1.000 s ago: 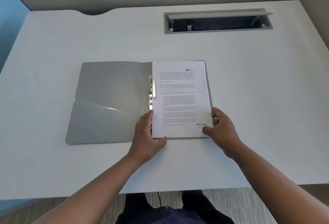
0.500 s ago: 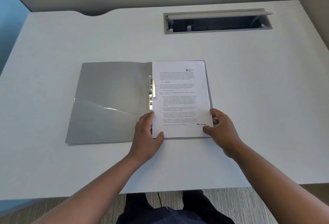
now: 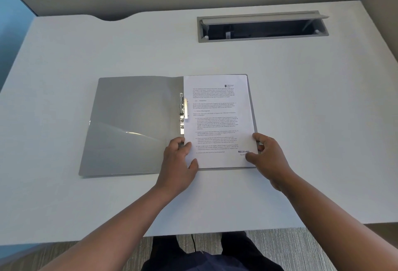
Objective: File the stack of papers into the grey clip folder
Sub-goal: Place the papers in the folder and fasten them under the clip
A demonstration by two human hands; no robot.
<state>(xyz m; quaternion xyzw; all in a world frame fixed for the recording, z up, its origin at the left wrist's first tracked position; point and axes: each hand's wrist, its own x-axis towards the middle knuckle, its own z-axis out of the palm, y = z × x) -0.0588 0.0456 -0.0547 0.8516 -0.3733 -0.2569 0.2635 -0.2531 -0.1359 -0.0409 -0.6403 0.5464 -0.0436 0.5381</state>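
1. The grey clip folder (image 3: 129, 124) lies open on the white desk (image 3: 312, 119).
2. The stack of papers (image 3: 217, 119) lies on its right half, beside the metal clip (image 3: 183, 109).
3. The left hand (image 3: 178, 160) pinches the stack's bottom left corner.
4. The right hand (image 3: 269, 158) pinches the bottom right corner.

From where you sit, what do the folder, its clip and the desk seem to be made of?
The folder looks like thin grey plastic, semi-matte, with a soft sheen and a clear pocket across its lower half. The clip seems polished metal: it glints silver. The desk looks like white laminate, matte and even, though its core is hidden.
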